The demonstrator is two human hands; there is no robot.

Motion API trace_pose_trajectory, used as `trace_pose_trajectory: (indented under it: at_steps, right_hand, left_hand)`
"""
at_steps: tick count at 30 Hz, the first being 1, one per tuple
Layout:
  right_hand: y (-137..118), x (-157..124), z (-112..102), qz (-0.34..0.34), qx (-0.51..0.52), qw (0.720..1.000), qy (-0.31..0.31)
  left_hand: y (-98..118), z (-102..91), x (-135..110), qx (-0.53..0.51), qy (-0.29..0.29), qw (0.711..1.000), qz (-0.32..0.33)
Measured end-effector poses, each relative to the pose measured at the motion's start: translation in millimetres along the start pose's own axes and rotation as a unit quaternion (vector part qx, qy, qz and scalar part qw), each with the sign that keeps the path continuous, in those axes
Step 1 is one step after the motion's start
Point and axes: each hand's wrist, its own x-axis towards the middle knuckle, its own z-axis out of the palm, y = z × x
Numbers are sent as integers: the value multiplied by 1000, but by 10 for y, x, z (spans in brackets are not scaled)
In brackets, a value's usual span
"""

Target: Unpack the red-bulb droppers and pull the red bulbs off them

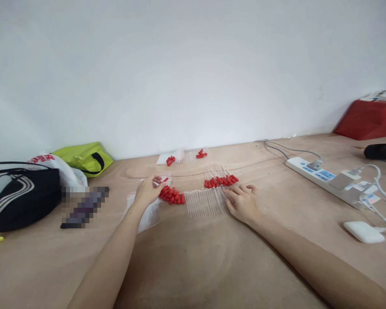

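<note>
My left hand (149, 190) pinches a small red rubber bulb (164, 180) just above a pile of red bulbs (171, 195) on the wooden table. My right hand (242, 201) lies with fingers spread at the right end of a row of clear glass droppers without bulbs (204, 202). Behind that row lies a fan of droppers fitted with red bulbs (220, 178). Clear plastic bags (148, 213) lie under and beside my left hand.
Two small bags with red pieces (184, 156) lie by the wall. A green bag (85, 158), a white bag and a black bag (17, 195) stand at left. A power strip (324, 178), cables and a white charger (363, 231) are at right, a red box (368, 120) beyond.
</note>
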Motion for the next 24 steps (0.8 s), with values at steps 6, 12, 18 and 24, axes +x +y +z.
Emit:
trace_pose_trajectory:
  at_steps: [6,12,18,24]
  right_hand:
    - [-13,-19,-3,-8,12,1000,-5]
    - [-4,-13,-18,2,15,1000,18]
    - [72,-3,-56,33,27,998,36]
    - [232,9,-92,105,39,993,42]
  left_hand:
    - [-17,41,-63,4,-28,999,14]
    - [53,44,-76,30,-52,998,31]
    - [237,-3,-121,30,15,999,23]
    - [686,356,-146,75,-52,987,134]
